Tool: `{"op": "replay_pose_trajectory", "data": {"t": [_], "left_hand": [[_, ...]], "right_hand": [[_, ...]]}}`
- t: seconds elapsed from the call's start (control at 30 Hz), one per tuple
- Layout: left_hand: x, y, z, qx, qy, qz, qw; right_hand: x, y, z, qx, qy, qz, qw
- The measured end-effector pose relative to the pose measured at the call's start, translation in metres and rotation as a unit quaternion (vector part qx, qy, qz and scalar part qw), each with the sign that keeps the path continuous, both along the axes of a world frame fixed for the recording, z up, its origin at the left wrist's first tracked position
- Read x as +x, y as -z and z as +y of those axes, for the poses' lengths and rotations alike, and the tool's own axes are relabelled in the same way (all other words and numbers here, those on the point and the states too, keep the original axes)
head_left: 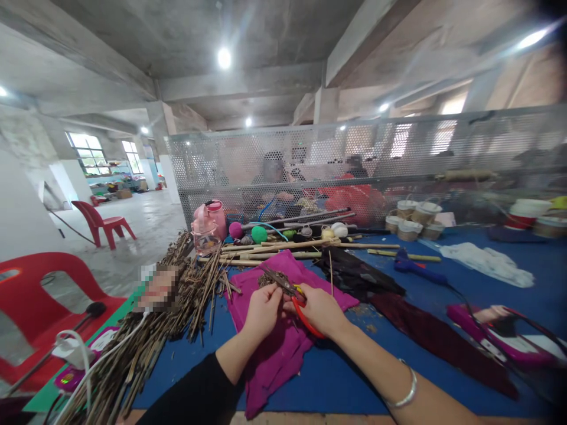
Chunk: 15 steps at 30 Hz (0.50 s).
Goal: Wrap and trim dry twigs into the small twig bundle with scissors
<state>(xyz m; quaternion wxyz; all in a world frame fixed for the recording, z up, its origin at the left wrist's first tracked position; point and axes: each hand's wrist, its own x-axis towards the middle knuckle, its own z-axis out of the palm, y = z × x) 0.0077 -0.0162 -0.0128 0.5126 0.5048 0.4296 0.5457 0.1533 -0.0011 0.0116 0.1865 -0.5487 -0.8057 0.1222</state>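
Observation:
My right hand (318, 311) is wrapped round the handles of red and yellow scissors (305, 321), whose blades point up and to the left. Close beside it, my left hand (264, 310) is closed with its fingers pinched at a small brown twiggy piece (271, 277), which lies partly behind the blades. Both hands are over a magenta cloth (274, 378) spread on the blue table (341, 383). Fingertips of the two hands nearly meet, and what exactly lies between them is hard to make out.
Thin brown sticks (146, 336) are heaped at the left. Bamboo canes (283, 255), yarn balls (259, 234) and a pink jug (207, 233) stand behind. At the right are dark cloth (443, 336), a blue glue gun (419, 268) and small buckets (410, 229). People sit beyond the perforated screen (398, 153).

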Motion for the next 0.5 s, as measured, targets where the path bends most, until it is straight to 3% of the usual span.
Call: {"op": "replay_pose_trajectory", "data": {"t": [0.23, 0.5], "left_hand": [[-0.0010, 0.0014, 0.0035, -0.009, 0.004, -0.015, 1.000], [-0.0013, 0.0053, 0.0038, 0.007, 0.009, -0.002, 1.000]], "right_hand": [[-0.0010, -0.0026, -0.0040, 0.031, 0.010, 0.008, 0.999], [-0.0003, -0.0003, -0.0011, 0.066, -0.025, 0.031, 0.997]]}}
